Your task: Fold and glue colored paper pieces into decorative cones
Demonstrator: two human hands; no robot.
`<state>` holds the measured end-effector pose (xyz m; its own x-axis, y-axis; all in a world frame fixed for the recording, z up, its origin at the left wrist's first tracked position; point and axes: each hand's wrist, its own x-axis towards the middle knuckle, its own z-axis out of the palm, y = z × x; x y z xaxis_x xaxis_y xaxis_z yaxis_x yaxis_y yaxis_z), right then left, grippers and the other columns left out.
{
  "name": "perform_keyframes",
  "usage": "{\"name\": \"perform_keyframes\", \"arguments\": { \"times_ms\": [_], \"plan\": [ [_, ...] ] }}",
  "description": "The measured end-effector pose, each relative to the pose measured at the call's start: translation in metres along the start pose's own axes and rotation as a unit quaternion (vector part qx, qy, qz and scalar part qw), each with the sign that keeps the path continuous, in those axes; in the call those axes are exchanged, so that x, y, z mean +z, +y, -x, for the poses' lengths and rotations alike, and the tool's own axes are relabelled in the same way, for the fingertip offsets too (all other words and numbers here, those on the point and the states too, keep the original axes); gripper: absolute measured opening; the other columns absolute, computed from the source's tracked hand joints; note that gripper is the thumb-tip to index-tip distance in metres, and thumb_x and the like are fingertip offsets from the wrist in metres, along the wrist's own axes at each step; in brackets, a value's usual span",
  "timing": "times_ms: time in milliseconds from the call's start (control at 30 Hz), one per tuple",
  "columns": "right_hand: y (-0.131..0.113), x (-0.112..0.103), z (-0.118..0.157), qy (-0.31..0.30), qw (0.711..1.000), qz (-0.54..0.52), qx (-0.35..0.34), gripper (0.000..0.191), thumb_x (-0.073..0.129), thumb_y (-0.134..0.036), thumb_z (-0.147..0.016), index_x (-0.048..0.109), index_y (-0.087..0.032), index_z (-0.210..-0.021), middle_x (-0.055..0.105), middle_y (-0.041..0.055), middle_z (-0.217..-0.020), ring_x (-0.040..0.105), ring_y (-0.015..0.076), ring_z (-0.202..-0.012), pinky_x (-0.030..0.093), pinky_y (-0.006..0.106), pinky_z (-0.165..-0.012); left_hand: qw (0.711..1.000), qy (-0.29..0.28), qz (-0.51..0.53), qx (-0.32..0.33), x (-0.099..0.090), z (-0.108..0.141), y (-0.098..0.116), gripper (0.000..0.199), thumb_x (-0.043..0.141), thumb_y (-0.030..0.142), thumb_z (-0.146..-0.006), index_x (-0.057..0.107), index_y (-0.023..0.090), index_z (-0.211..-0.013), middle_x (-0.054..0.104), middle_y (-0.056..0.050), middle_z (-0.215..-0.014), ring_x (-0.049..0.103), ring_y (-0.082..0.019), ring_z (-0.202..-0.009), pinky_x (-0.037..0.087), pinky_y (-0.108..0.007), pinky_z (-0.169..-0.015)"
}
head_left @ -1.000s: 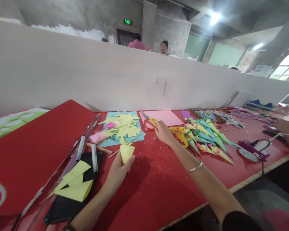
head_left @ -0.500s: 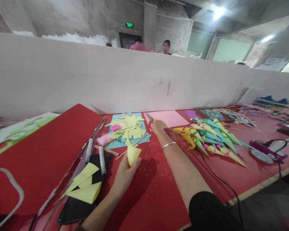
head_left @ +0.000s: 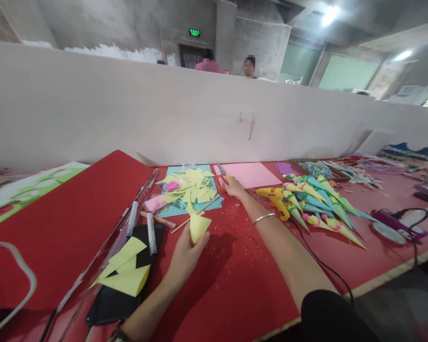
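Head view: the left hand (head_left: 185, 251) is clamped on a yellow paper cone (head_left: 199, 229), pinched between thumb and fingers with its wide end up. Apart from it, farther forward, the right hand (head_left: 236, 188) has its fingers at the handles of the scissors (head_left: 221, 168); how firmly they grip cannot be told. The blades point away from the right hand, beside a pink sheet (head_left: 258, 173). Ahead of the left hand lie yellow paper scraps (head_left: 196, 183) on blue sheets (head_left: 171, 211), with a thin wooden stick (head_left: 180, 225) near the fingers. Left of that hand, more yellow paper pieces (head_left: 126, 280) rest on a flat black object (head_left: 109, 306), near two marker pens (head_left: 151, 232). Right of the right hand are a yellow hot glue gun (head_left: 278, 202) and a pile of decorated paper cones (head_left: 316, 202).
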<state>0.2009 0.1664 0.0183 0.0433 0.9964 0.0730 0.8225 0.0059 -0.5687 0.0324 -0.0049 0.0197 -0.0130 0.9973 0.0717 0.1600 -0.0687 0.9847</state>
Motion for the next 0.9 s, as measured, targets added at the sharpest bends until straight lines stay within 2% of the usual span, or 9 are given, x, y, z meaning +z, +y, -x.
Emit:
{"name": "perform_keyframes", "arguments": {
  "times_ms": [200,333,367,433,500,633,767,833,900],
  "plan": [
    [-0.002,-0.011,0.039,0.001,0.973,-0.227,-0.048,0.037,0.043,-0.013,-0.083,0.04,-0.016,-0.12,0.057,0.0059,-0.101,0.055,0.0146,-0.087,0.045,0.027,-0.073,1.0,0.004,-0.014,0.01,-0.004,-0.002,-0.001,0.038,0.056,0.038,-0.065,0.052,0.015,-0.095,0.061,-0.001,-0.074,0.055,-0.016,-0.065,0.045,-0.028,-0.061],
    [0.002,-0.027,0.085,-0.037,0.933,-0.341,-0.105,0.039,0.043,-0.02,-0.081,0.039,-0.018,-0.12,0.058,0.0034,-0.091,0.055,0.0118,-0.077,0.044,0.023,-0.065,0.999,0.011,-0.015,0.026,-0.007,-0.004,-0.002,0.04,0.055,0.039,-0.066,0.051,0.016,-0.099,0.061,-0.002,-0.081,0.056,-0.017,-0.072,0.045,-0.028,-0.067],
    [0.004,-0.031,0.097,-0.052,0.919,-0.372,-0.122,0.036,0.045,-0.024,-0.08,0.043,-0.02,-0.115,0.057,0.0028,-0.089,0.054,0.0114,-0.076,0.043,0.022,-0.065,0.999,0.016,-0.019,0.03,-0.007,-0.004,-0.001,0.04,0.056,0.039,-0.067,0.052,0.016,-0.099,0.061,-0.002,-0.082,0.056,-0.017,-0.073,0.044,-0.028,-0.067],
    [0.006,-0.038,0.12,-0.147,0.829,-0.51,-0.174,0.032,0.056,-0.028,-0.073,0.052,-0.02,-0.103,0.056,0.0029,-0.087,0.053,0.0123,-0.075,0.042,0.024,-0.066,0.999,0.022,-0.021,0.035,-0.008,-0.004,0.001,0.04,0.056,0.039,-0.066,0.052,0.015,-0.098,0.062,-0.003,-0.084,0.056,-0.018,-0.075,0.044,-0.027,-0.067],
    [0.007,-0.041,0.139,-0.212,0.764,-0.584,-0.17,0.027,0.062,-0.029,-0.068,0.056,-0.019,-0.092,0.054,0.0022,-0.082,0.05,0.0119,-0.072,0.041,0.025,-0.066,0.999,0.024,-0.006,0.037,-0.008,-0.004,0.003,0.042,0.058,0.039,-0.065,0.053,0.015,-0.099,0.063,-0.004,-0.086,0.057,-0.019,-0.077,0.045,-0.025,-0.064],
    [0.003,-0.033,0.163,-0.309,0.683,-0.646,-0.142,0.029,0.066,-0.029,-0.064,0.056,-0.019,-0.09,0.049,-0.0003,-0.075,0.045,0.0093,-0.065,0.038,0.024,-0.063,0.998,0.018,0.044,0.027,-0.008,-0.003,0.001,0.046,0.061,0.039,-0.062,0.055,0.015,-0.102,0.065,-0.004,-0.078,0.059,-0.019,-0.075,0.046,-0.024,-0.06],
    [-0.002,-0.023,0.17,-0.365,0.633,-0.668,-0.138,0.033,0.066,-0.028,-0.064,0.054,-0.018,-0.094,0.047,-0.0006,-0.074,0.043,0.0087,-0.064,0.037,0.023,-0.063,0.994,-0.042,0.1,0.021,-0.008,-0.002,-0.005,0.047,0.062,0.04,-0.062,0.056,0.015,-0.102,0.066,-0.004,-0.076,0.06,-0.02,-0.077,0.047,-0.027,-0.066],
    [-0.003,-0.022,0.171,-0.367,0.628,-0.672,-0.143,0.034,0.065,-0.028,-0.064,0.054,-0.018,-0.094,0.048,0.0003,-0.076,0.044,0.0091,-0.066,0.037,0.022,-0.062,0.991,-0.064,0.115,0.018,-0.006,-0.001,-0.006,0.049,0.064,0.04,-0.061,0.055,0.014,-0.103,0.066,-0.006,-0.085,0.06,-0.022,-0.083,0.047,-0.029,-0.071],
    [-0.004,-0.022,0.17,-0.358,0.633,-0.671,-0.145,0.034,0.066,-0.027,-0.064,0.054,-0.017,-0.094,0.049,0.001,-0.078,0.044,0.0093,-0.068,0.037,0.022,-0.061,0.993,-0.029,0.11,0.023,-0.002,0.002,-0.003,0.051,0.064,0.04,-0.061,0.053,0.014,-0.103,0.065,-0.008,-0.095,0.059,-0.022,-0.087,0.047,-0.03,-0.074]
  ]
}}
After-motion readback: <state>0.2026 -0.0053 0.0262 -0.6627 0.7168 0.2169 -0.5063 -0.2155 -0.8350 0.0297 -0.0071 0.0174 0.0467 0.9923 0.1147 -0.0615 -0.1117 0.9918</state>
